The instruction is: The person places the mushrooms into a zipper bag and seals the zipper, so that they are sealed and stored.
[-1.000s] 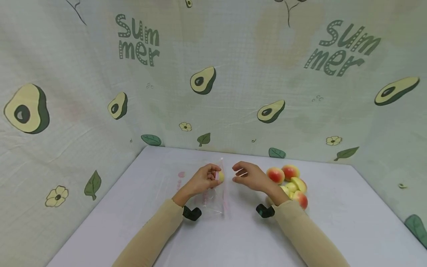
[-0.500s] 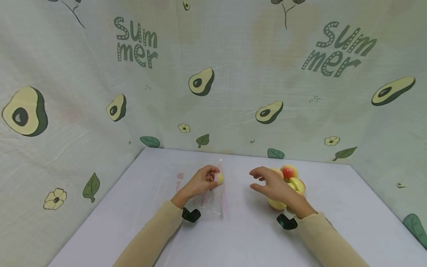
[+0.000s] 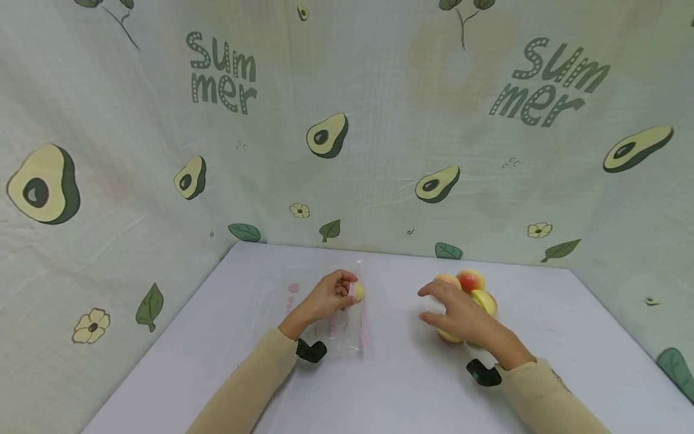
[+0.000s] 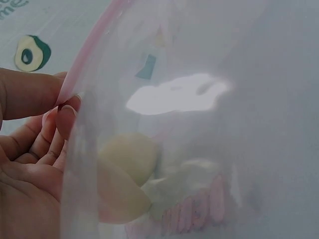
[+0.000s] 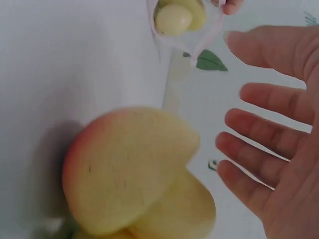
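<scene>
My left hand (image 3: 325, 296) pinches the pink zip edge of a clear plastic zip bag (image 4: 199, 139) between thumb and finger. The bag's mouth gapes, and pale yellow fruits (image 4: 127, 154) show inside, blurred by the plastic. Above a pile of red-and-yellow, peach-like fruits, my right hand (image 3: 461, 313) hovers with its fingers spread and nothing in its grasp. One of them, a yellow fruit with a red blush (image 5: 124, 169), lies below that palm in the right wrist view, apart from the fingers. Part of the pile is hidden behind the hand in the head view.
A white table (image 3: 398, 386) carries the bag on the left and the pile on the right. Behind and beside it hangs a pale cloth (image 3: 379, 150) printed with avocados and leaves. A red fruit (image 3: 470, 280) sits at the pile's back.
My right hand has moved away from the bag, to the right and toward the fruit pile. My left hand keeps its pinch on the bag's edge, almost unmoved.
</scene>
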Demonstrator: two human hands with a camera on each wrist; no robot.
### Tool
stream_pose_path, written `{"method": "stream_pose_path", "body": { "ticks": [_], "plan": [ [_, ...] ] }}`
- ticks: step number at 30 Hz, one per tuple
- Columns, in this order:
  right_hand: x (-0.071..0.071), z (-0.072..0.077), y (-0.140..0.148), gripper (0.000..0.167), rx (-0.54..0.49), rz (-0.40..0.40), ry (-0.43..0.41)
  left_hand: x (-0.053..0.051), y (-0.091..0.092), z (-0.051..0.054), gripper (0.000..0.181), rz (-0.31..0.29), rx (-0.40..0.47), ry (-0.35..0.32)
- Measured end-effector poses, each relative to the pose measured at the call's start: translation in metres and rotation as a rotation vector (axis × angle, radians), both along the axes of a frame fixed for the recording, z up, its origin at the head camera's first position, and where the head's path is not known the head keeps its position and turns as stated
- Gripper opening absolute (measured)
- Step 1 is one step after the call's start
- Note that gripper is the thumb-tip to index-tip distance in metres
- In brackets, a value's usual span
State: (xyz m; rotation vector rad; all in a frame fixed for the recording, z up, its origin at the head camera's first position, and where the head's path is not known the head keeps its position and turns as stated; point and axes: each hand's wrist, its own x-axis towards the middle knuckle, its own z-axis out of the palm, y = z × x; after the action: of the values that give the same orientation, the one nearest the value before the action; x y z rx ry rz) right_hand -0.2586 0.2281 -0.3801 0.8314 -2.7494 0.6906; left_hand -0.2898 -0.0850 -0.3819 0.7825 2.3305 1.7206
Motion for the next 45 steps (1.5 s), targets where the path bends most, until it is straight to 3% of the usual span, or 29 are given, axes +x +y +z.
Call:
{"method": "stream_pose_path", "body": {
  "ticks": [10, 19, 27, 35, 45],
  "plan": [
    [0.004, 0.007, 0.025, 0.042, 0.109, 0.003, -0.104, -0.003, 0.000, 0.000, 0.041, -0.014, -0.003, 0.001],
    [0.005, 0.009, 0.031, 0.053, 0.157, 0.021, -0.182, -0.002, 0.000, 0.001, 0.041, -0.008, 0.004, 0.003],
    [0.002, 0.006, 0.030, 0.066, 0.173, 0.013, -0.325, -0.003, -0.001, 0.000, 0.041, -0.017, -0.002, 0.001],
    [0.000, -0.001, 0.028, 0.050, 0.194, 0.026, -0.296, -0.002, -0.001, 0.000, 0.040, -0.015, 0.013, 0.001],
    [-0.002, -0.014, 0.018, 0.048, 0.141, 0.049, -0.170, -0.001, -0.001, 0.000, 0.040, -0.016, -0.001, 0.001]
  ]
}}
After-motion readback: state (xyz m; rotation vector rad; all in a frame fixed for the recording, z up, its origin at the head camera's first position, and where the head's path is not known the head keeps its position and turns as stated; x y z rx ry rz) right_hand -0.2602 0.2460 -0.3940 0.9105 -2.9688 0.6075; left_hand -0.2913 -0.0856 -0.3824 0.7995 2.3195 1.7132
